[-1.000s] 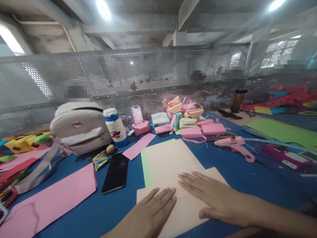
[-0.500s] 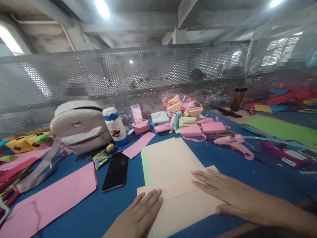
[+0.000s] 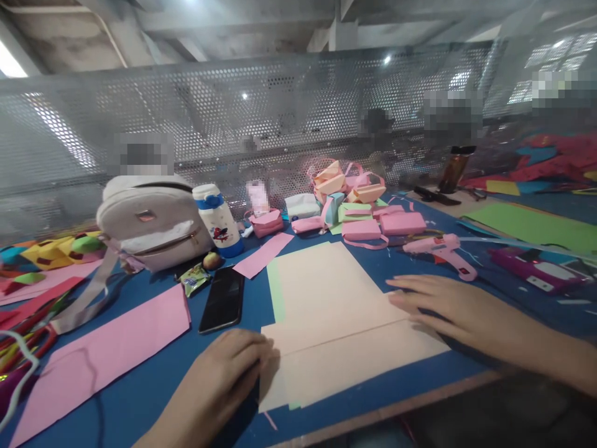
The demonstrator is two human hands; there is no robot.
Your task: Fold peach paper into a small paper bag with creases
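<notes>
A peach sheet (image 3: pixel 354 364) with a crease across it lies on the blue table, over the lower part of another peach sheet (image 3: pixel 326 280). A strip of green paper (image 3: pixel 276 292) shows along the left side of the stack. My left hand (image 3: pixel 228 373) is at the left end of the creased sheet, fingers curled at its edge; the fingertips and any grip on the paper are partly hidden. On the right end of the same sheet rests my right hand (image 3: pixel 448 311), its fingers stretched out and flat.
Left of the stack lie a black phone (image 3: pixel 222 300) and pink paper (image 3: pixel 112 348). A backpack (image 3: pixel 153 224) and bottle (image 3: pixel 217 221) stand behind. A pink glue gun (image 3: pixel 443 252) lies right, near small pink paper bags (image 3: pixel 361 231). A mesh partition (image 3: pixel 209 112) runs behind.
My left hand has moved left to the sheet's edge and its fingers have curled. My right hand has moved right and up. The creased sheet's right end is more uncovered, and the view has tilted down.
</notes>
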